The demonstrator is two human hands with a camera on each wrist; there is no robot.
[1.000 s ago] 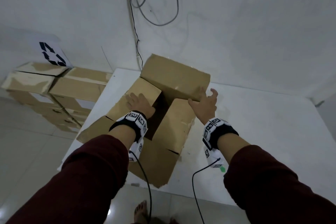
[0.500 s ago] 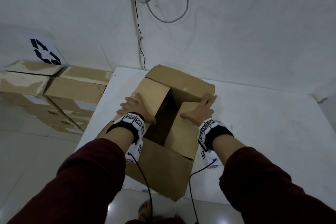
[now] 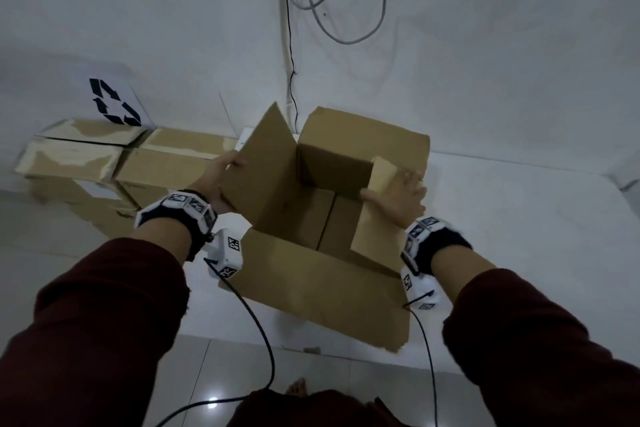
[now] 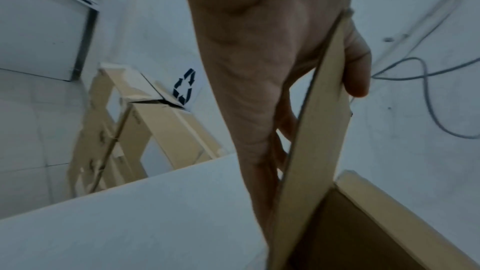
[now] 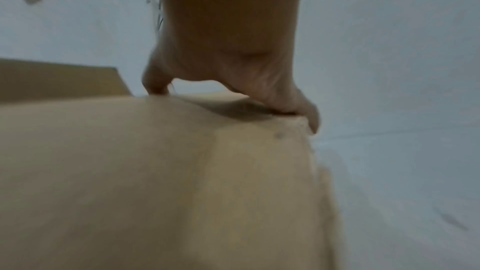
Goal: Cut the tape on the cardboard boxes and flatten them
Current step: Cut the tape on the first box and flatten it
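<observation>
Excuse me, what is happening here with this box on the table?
A person is opening a cardboard box that stands on a white table. The left hand grips the left flap, thumb on one face and fingers on the other, and the right hand holds the right flap. The top is open; the box is not yet flattened. More cardboard boxes are stacked on the floor to the left.

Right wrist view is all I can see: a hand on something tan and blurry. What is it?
Observer: A flap of an open cardboard box on a white table; the right hand holds the right flap.
Operator: And the other hand?
Observer: The left hand has a grip on the left flap, thumb on one side, fingers on the other.
Operator: Any more boxes?
Observer: Yes, a stack of boxes on the floor, left of the table.
</observation>
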